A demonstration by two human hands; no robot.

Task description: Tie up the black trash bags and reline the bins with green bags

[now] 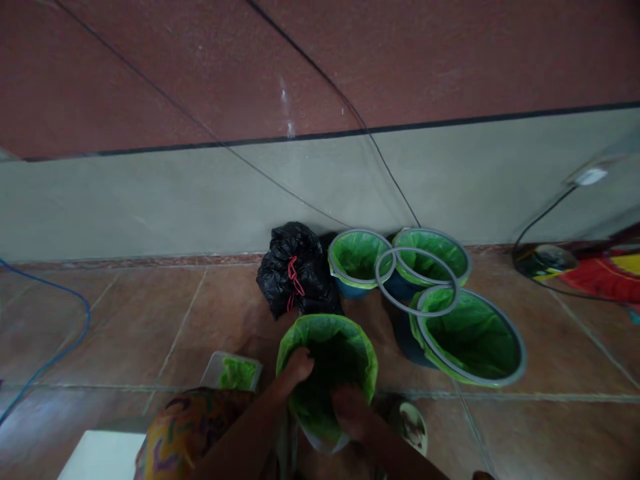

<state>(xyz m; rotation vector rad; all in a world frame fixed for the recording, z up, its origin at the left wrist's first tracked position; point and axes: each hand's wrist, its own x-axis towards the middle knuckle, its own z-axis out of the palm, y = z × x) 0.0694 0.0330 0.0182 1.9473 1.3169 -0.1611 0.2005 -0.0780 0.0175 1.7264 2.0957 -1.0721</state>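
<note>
A bin lined with a green bag stands in front of me, the bag folded over its rim. My left hand reaches inside at the left, close to the liner wall. Its fingertips are hard to make out. Lower down, my right hand is inside the bin on the near right side, and its fingers are lost in shadow. Whether either hand grips the liner does not show. On the floor to the left lies a clear plastic container holding folded green bags.
Behind the bin sits a tied black garbage bag with red ties. Three bins, a small one, a back one and a large one, stand to the right. A loose grey ring rests across them. A blue cable lies left.
</note>
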